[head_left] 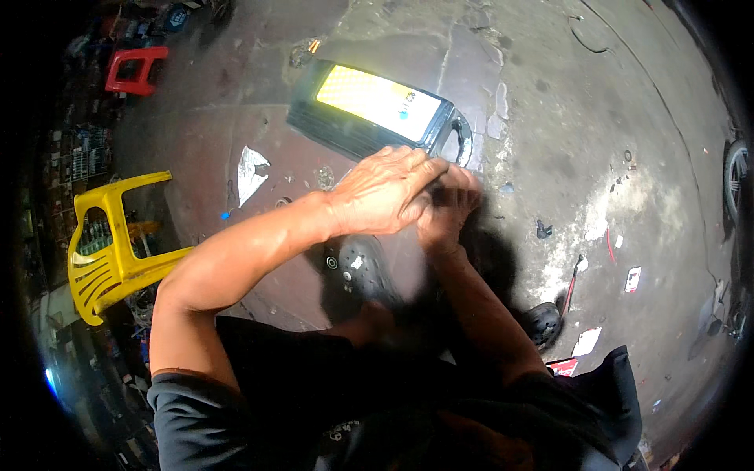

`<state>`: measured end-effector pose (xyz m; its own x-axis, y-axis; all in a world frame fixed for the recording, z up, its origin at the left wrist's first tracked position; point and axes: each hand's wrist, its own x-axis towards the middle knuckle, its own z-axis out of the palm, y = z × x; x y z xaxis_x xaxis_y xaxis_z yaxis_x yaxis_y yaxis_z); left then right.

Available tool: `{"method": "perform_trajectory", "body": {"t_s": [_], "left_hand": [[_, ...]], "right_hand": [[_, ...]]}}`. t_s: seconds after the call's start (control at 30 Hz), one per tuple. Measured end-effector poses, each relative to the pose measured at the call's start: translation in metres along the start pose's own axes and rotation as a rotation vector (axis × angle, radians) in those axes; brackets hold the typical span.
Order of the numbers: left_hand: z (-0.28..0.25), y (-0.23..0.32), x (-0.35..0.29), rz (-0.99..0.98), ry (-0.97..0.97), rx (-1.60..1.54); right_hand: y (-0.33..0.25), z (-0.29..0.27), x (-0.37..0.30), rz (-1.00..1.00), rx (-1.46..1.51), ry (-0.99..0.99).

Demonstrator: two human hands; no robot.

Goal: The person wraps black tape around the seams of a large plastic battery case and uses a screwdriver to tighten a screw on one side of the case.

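Observation:
A dark plastic jerrycan (334,140) with a yellow and white label (377,96) lies on the floor in front of me, its looped handle (465,145) at the right end. My left hand (390,190) is at the can's near right corner, back of the hand up, fingers bent and closed. Against it, my right hand (448,206) is also closed, its fingers meeting the left hand's beside the handle end. Whatever sits between the fingers is hidden by the hands.
To the left stand a yellow plastic seat (122,250) and a red stool (135,71), with cluttered tools beyond. A crumpled white scrap (250,174) lies near the can. My black clogs (363,267) are below my hands. A red-handled tool (571,284) and paper scraps lie right.

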<state>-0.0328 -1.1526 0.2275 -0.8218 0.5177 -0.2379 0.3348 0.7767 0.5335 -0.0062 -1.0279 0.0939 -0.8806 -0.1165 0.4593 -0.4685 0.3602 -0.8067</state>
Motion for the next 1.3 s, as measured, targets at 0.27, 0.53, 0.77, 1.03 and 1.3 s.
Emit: {"method": "perform_trajectory", "body": {"t_s": [0.27, 0.53, 0.77, 1.03, 1.3], "left_hand": [[0.018, -0.003, -0.004, 0.088, 0.104, -0.077], [0.029, -0.003, 0.000, 0.234, 0.073, 0.523], [0.026, -0.004, 0.004, 0.366, 0.046, 0.626], [0.019, 0.008, 0.017, -0.111, -0.190, 0.410], [0.034, -0.006, 0.013, 0.264, -0.015, 0.656]], "right_hand": [[0.025, -0.008, 0.000, -0.170, 0.026, -0.044], [0.039, -0.016, -0.008, -0.032, -0.127, -0.144], [0.055, -0.009, -0.023, 0.123, -0.004, 0.114], [0.051, -0.005, 0.014, 0.886, 0.640, -0.010], [0.069, 0.002, 0.009, 0.820, 0.652, 0.018]]}}
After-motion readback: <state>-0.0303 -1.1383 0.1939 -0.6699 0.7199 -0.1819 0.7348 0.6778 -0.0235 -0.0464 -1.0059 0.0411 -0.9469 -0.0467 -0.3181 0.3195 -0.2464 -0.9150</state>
